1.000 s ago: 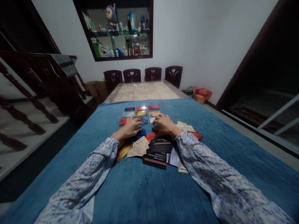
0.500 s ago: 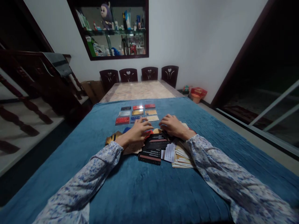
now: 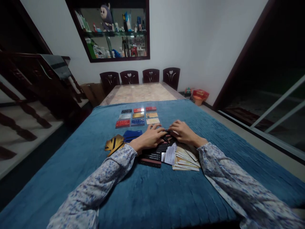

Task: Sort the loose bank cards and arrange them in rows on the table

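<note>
Both my hands rest on a loose heap of cards [image 3: 166,154] lying on a blue blanket [image 3: 152,190]. My left hand [image 3: 150,138] lies palm down on the black cards, fingers stretched to the right. My right hand [image 3: 182,132] sits beside it with fingers curled over the heap, fingertips meeting the left hand's. Beige cards [image 3: 186,157] fan out under my right wrist. Blue cards [image 3: 131,134] and gold-striped cards [image 3: 114,143] lie left of my left hand. Beyond the hands, cards stand in a neat grid [image 3: 138,116] of three rows.
The blanket covers the near part of a long marble-topped table [image 3: 140,92]. Several dark chairs [image 3: 140,76] line its far end. A glass wall cabinet [image 3: 114,31] hangs above. A wooden stair rail [image 3: 35,82] runs on the left, and a red basket [image 3: 200,95] sits on the floor.
Both hands have pulled back from the grid toward the heap and come together over the black cards. The loose cards have been swept closer together, baring the blue and gold cards at left.
</note>
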Demonstrator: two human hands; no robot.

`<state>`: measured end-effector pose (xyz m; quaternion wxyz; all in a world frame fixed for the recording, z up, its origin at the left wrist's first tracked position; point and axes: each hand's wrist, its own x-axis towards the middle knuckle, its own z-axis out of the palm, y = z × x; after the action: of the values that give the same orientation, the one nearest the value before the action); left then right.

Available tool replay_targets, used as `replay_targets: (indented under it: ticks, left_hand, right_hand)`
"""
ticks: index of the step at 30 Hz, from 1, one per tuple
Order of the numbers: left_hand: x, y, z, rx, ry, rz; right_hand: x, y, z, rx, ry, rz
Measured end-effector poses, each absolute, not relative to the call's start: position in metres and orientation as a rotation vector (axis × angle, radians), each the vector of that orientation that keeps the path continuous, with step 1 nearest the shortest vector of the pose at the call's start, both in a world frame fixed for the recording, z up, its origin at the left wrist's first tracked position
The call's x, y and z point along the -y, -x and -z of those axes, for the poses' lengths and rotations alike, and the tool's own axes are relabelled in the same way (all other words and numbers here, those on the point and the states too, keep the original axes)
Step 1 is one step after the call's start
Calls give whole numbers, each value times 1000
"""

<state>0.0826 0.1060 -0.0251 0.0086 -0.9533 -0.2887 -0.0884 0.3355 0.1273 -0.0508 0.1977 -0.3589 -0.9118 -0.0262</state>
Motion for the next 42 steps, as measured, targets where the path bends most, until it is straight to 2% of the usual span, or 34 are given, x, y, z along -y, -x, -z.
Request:
replay_targets:
  ticks: [14,31,42]
  left_hand:
    - [-108,-61,22,950,2954,346]
    - [-118,-46,24,1083,2943,304]
    - [-122,-39,28,1187,3008,323]
  right_hand:
    - [-127,-322,53,2569,899,-19]
    - [-131,-286,41,2649,1169,2]
    - [-132,-269,38,2637,1156,11]
